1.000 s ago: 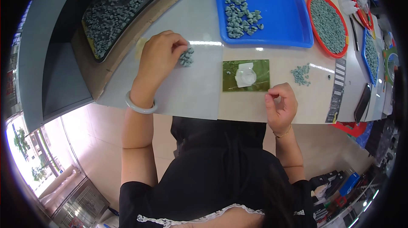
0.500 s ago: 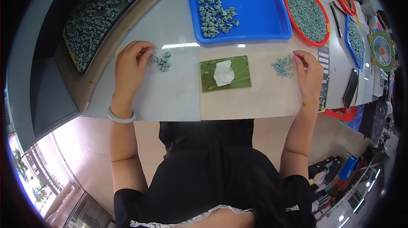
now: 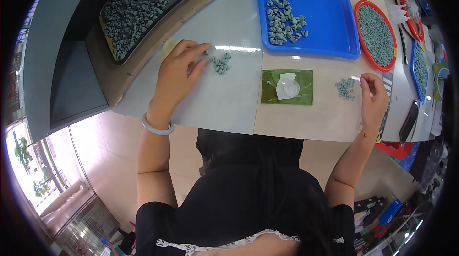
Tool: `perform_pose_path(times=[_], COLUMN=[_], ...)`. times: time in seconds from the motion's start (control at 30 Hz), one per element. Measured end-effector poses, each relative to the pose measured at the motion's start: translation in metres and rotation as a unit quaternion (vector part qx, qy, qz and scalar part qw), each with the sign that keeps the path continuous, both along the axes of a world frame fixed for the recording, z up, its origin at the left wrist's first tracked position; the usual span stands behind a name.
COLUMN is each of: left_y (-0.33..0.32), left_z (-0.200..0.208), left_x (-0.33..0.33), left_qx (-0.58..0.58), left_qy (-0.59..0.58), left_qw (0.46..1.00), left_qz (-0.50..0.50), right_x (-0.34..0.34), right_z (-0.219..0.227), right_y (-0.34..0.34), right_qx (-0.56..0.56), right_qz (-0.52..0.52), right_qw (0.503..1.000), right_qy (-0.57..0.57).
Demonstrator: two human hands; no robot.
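My left hand (image 3: 178, 72) hovers over the grey part of the table, thumb and index finger apart. Between their tips shows a small dark green stone (image 3: 206, 52); no firm grip on it is visible. Just right of these fingers lies a loose cluster of green stones (image 3: 221, 64). My right hand (image 3: 374, 98) has thumb and fingertips pinched together beside a scatter of smaller blue-green chips (image 3: 344, 89). Anything inside that pinch is too small to make out. Between the hands, a green mat (image 3: 306, 97) carries a white sheet with a clear round piece (image 3: 289, 88).
A blue tray (image 3: 330, 22) with green stones stands at the back. Right of it is a red-rimmed round tray (image 3: 395, 41) full of fine chips. A dark tray of stones (image 3: 158, 17) sits in the grey frame at left. A black phone-like object (image 3: 409, 121) lies far right.
The whole view has swung, so the table sits further right in it. My left thumb and index finger have spread apart, closer to the stone cluster. My right hand stays pinched by the chips.
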State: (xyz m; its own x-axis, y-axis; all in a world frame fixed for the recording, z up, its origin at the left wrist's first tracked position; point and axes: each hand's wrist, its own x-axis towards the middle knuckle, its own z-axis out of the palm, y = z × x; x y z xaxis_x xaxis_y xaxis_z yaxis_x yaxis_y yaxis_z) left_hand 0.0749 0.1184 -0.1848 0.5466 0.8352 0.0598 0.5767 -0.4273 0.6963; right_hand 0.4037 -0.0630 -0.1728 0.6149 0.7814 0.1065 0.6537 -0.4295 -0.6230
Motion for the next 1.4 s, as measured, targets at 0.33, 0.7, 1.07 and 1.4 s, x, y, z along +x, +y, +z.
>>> perform_pose_path(times=[0.33, 0.7, 1.07, 1.4], left_y=[0.008, -0.075, -0.091, -0.096], left_z=[-0.018, 0.014, -0.004, -0.008], left_x=[-0.001, 0.037, 0.045, 0.047], left_qx=[0.081, -0.352, -0.559, -0.626], left_qy=[0.037, -0.261, -0.352, -0.311], left_qw=[0.996, 0.896, 0.748, 0.713], left_qz=[-0.027, -0.076, -0.066, -0.046], right_x=[-0.064, -0.112, -0.128, -0.122], right_z=[-0.006, -0.009, -0.021, -0.018], right_y=[-0.005, 0.005, 0.007, 0.006], right_qx=[0.101, 0.208, 0.216, 0.22], right_qz=[0.124, 0.264, 0.292, 0.306], right_qw=[0.938, 0.926, 0.921, 0.925], right_qy=[0.308, 0.172, 0.142, 0.049])
